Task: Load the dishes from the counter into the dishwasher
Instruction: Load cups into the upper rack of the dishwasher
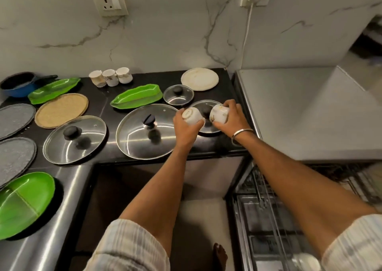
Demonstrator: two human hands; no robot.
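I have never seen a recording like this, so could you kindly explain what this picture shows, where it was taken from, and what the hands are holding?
There is no machine here: a person wears a camera on the head, so the single view looks down along both bare arms. The left hand grips one white cup and the right hand grips another cup, its fingers curled round it, above the black counter. On the counter lie glass lids, green trays, three more cups, a white plate, a woven mat and grey mats. The open dishwasher rack waits lower right.
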